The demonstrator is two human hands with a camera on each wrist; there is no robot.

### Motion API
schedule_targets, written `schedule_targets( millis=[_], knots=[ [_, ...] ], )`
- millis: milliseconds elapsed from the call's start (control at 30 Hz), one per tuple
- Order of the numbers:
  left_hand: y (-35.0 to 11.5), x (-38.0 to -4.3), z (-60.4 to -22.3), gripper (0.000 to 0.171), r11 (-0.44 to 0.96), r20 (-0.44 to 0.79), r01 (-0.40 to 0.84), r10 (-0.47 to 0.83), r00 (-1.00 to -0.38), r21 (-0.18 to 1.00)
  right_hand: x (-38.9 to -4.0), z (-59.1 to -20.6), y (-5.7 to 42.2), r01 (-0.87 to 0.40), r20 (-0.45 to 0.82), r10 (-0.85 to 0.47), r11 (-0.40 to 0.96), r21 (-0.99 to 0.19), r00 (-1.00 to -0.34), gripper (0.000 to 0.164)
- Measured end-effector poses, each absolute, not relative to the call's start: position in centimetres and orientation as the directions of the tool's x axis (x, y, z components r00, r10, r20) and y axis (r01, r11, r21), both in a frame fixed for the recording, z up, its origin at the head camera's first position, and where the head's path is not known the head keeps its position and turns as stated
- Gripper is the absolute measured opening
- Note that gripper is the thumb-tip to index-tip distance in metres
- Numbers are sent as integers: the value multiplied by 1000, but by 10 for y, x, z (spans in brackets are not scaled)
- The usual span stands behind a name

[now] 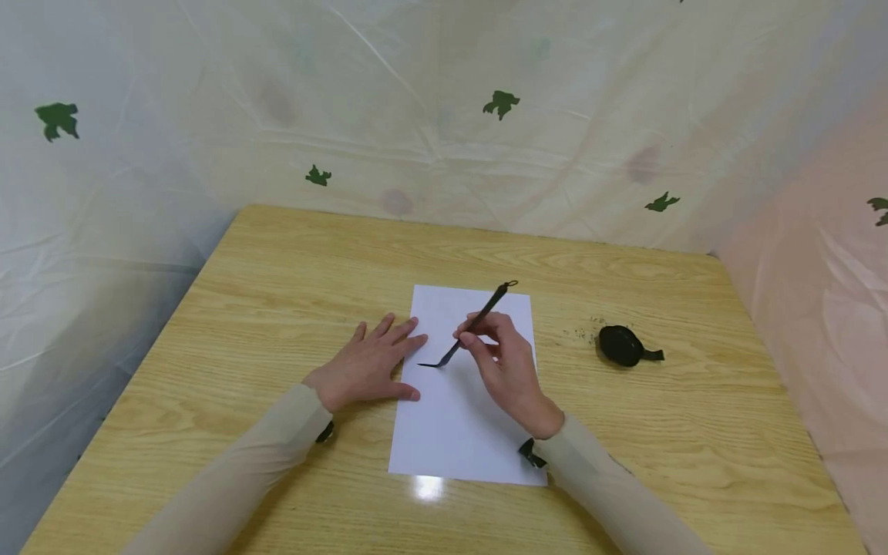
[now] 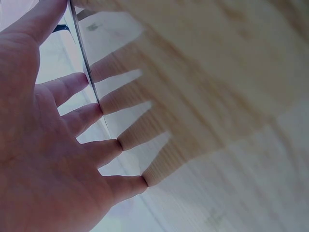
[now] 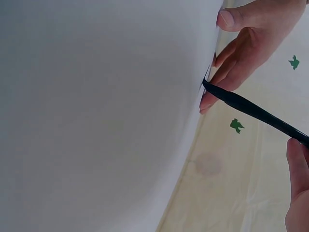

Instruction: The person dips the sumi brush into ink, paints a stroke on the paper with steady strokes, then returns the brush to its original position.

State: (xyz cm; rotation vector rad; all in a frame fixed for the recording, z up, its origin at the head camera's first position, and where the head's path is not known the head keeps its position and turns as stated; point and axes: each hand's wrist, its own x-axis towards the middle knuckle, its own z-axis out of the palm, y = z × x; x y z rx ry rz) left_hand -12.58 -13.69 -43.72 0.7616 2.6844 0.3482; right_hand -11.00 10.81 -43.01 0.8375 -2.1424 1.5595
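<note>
A white sheet of paper [image 1: 472,439] lies on the wooden table. My right hand [image 1: 509,370] pinches a black ink brush [image 1: 489,305] that has a hanging loop at its top end. The brush leans, and its tip touches the paper at the right end of a short dark stroke [image 1: 428,364]. In the right wrist view the dark brush [image 3: 256,111] meets the sheet near the left hand. My left hand [image 1: 368,362] rests with spread, straight fingers at the paper's left edge; the left wrist view shows its fingertips [image 2: 130,186] touching the surface.
To the right of the paper a small black dish [image 1: 620,345] with a short handle stands on the table [image 1: 694,432]. Small dark marks are on the wood beside it. Behind hangs a pale curtain [image 1: 416,92] with green bird shapes.
</note>
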Motion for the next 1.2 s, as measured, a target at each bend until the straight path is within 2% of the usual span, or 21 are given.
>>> schedule_targets(
  millis=[1200],
  knots=[
    [-137,-126,-437,92,828,-247,465,544,-802,312,-106,-429,120,-634,598,-216,197,-748,-772,30]
  ],
)
